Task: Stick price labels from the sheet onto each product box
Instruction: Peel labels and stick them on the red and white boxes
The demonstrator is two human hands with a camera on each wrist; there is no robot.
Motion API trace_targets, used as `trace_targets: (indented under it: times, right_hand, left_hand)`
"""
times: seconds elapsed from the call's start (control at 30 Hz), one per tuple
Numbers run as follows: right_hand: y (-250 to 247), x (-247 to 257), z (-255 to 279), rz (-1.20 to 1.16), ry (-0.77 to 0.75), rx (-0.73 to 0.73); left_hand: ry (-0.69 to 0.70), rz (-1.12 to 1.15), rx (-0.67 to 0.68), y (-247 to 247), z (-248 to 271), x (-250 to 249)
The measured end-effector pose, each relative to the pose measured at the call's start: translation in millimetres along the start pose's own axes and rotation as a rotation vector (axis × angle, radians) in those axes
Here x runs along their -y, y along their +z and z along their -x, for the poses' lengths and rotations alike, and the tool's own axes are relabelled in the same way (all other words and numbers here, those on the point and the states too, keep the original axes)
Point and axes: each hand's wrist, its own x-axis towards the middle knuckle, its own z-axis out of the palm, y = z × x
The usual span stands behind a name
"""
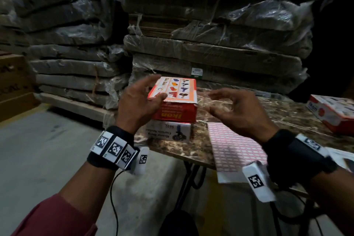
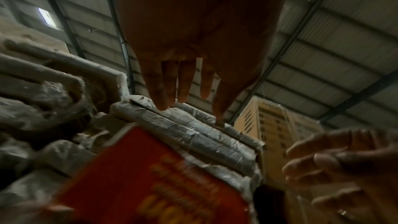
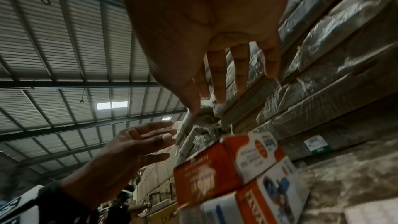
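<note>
An orange-red "ikon" product box (image 1: 176, 101) sits stacked on a white product box (image 1: 168, 132) near the marble table's front edge. My left hand (image 1: 141, 97) hovers at the orange box's left side with straight, spread fingers; in the right wrist view the left hand (image 3: 137, 142) is apart from the orange box (image 3: 206, 173). My right hand (image 1: 229, 105) floats just right of the box, fingers relaxed and holding nothing. The pink-gridded label sheet (image 1: 235, 145) lies on the table under my right wrist and overhangs the front edge.
A second orange-and-white box (image 1: 333, 113) lies at the table's (image 1: 277, 113) right end. Tall stacks of plastic-wrapped flat cardboard (image 1: 210, 44) stand close behind the table. Brown cartons (image 1: 13, 82) sit at far left beyond a concrete floor (image 1: 47, 149).
</note>
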Motion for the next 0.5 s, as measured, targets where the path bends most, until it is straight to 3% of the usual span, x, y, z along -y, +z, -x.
trace_targets:
  times: [0.17,0.33,0.5]
  right_hand:
    - [-96,2,6,0.107,0.004,-0.085]
    - [-209,-15,2,0.157,0.089,-0.181]
    - [-344,-54,-15,0.236,0.324,-0.185]
  left_hand:
    - [0.064,0.255,0.015,34,-30,-89]
    - [0.078,0.515,0.251,90,-61,-185]
    - [-0.018,0.687,0.467,165,-92,-275]
